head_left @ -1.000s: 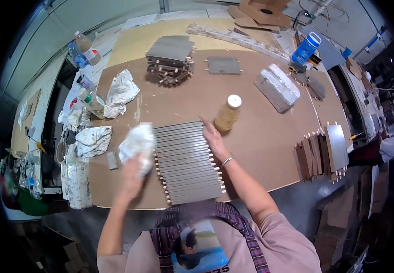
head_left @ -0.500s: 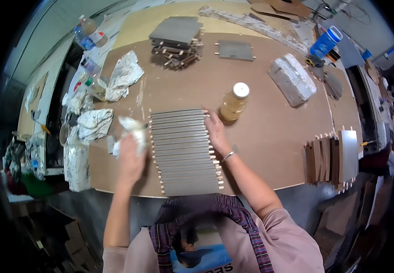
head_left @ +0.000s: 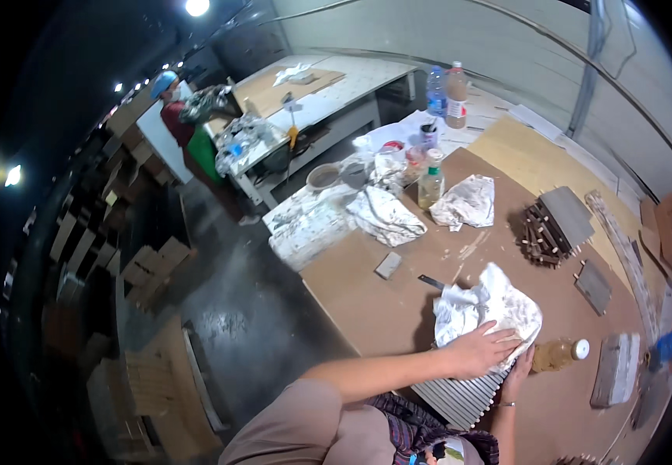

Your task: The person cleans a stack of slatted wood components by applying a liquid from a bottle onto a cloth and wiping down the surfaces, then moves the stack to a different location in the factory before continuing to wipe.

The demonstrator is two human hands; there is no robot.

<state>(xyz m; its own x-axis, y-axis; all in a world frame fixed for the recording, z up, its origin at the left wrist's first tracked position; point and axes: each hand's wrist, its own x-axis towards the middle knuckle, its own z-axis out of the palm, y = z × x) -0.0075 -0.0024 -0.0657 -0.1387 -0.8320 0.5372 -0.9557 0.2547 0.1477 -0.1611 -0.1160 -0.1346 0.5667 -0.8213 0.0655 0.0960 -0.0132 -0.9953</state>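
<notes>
A row of thin grey panels (head_left: 448, 394) with pale wooden pegs along its edge lies on the brown work board (head_left: 359, 298) in front of me. My left hand (head_left: 479, 350) presses a stained white cloth (head_left: 499, 301) over the far part of the row, fingers closed on the cloth. At the right side of the row, my right hand (head_left: 516, 375) holds the panels' edge; the cloth partly hides its fingers. A bottle of yellowish liquid with a white cap (head_left: 554, 355) is just right of that hand. A dark flat blade-like strip (head_left: 431, 282) pokes out beside the cloth.
A small grey block (head_left: 388, 265), crumpled cloths (head_left: 464, 203) and bottles (head_left: 430, 186) lie beyond. To the right are stacked pegged panels (head_left: 561, 221) and a whitish block (head_left: 615, 370). Another person (head_left: 185, 124) stands at a far table (head_left: 328, 93); cardboard (head_left: 165, 380) is at left.
My view has swung to the left, bringing the floor and the other person into sight. My left hand has brought the cloth from beside the panels onto them. The right hand stays at their right side.
</notes>
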